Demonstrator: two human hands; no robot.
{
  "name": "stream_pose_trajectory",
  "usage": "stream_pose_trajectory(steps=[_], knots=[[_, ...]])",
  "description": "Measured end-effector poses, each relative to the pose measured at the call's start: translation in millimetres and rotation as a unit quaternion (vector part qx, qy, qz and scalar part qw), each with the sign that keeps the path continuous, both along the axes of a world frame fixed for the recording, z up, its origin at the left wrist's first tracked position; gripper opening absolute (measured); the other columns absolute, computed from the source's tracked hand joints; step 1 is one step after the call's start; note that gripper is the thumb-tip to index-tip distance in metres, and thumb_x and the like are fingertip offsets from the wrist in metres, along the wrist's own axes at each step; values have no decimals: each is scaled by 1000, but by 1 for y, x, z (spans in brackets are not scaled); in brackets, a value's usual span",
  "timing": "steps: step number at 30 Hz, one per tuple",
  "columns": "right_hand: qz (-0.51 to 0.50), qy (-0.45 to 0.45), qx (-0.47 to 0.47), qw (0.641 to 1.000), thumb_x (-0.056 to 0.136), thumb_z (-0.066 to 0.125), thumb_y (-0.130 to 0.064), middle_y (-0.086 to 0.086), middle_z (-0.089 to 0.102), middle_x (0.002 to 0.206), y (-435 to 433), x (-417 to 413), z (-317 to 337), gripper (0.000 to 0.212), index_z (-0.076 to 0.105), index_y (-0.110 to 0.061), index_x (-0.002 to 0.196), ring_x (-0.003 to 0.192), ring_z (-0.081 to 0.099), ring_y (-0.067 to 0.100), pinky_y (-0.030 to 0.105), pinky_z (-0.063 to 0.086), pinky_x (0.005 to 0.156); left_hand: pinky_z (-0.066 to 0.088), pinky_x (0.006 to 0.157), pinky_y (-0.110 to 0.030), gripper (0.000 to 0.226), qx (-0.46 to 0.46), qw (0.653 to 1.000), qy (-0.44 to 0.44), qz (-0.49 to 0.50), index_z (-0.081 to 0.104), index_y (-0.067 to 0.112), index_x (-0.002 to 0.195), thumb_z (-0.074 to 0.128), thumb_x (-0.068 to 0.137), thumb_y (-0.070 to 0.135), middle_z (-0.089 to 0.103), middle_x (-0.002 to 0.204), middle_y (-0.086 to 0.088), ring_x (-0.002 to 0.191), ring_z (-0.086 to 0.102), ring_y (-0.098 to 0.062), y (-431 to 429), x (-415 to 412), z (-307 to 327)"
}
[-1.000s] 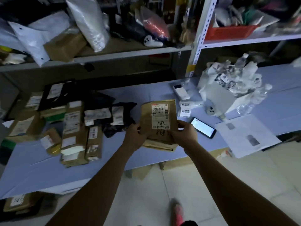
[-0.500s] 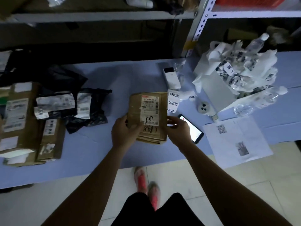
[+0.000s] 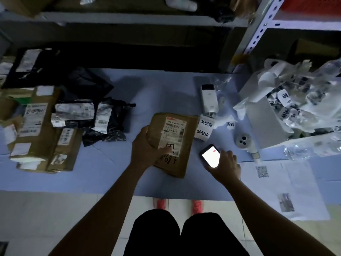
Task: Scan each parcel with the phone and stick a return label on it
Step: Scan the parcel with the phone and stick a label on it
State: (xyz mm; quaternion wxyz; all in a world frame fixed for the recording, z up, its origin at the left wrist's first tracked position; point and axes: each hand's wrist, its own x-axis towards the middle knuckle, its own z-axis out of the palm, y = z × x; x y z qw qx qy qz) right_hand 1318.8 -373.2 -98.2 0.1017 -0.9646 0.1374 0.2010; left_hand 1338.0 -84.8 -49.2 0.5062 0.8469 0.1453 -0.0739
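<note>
Two hands busy | left hand [image 3: 145,150] grips parcel [image 3: 186,143]; right hand [image 3: 227,168] holds phone [image 3: 211,156] | phone glare-white, unreadable

The flat brown cardboard parcel [image 3: 188,150] looks dull and wrinkly; the small black phone [image 3: 211,156] is smooth and shiny

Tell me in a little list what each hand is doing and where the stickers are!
Left hand: holds the brown parcel by its left edge, thumb on its shipping label
Right hand: grips the phone, screen lit
Stickers: printed strip on the table, just right of the parcel
Other parcels: piled at the left
</note>
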Motion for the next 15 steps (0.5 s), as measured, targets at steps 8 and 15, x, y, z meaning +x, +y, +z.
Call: stream_pose_trajectory(steps=[8,15], knots=[[44,-6,80,996,71,73,-66,7,54,121,-17,6,-4,80,44,-28,136,118,52,31,43,52,85,52,82,-19,84,42,994,38,97,49,52,122,95,52,56,67,101,31,94,62,8,-16,-35,11],[-56,-63,299,950,68,85,-46,5,62,115,-11,9,23,76,48,-24,131,102,60,26,33,45,78,58,88,-36,99,25,993,65,95,46,50,132,90,45,65,63,103,29,104,64,-11,-12,-59,14]])
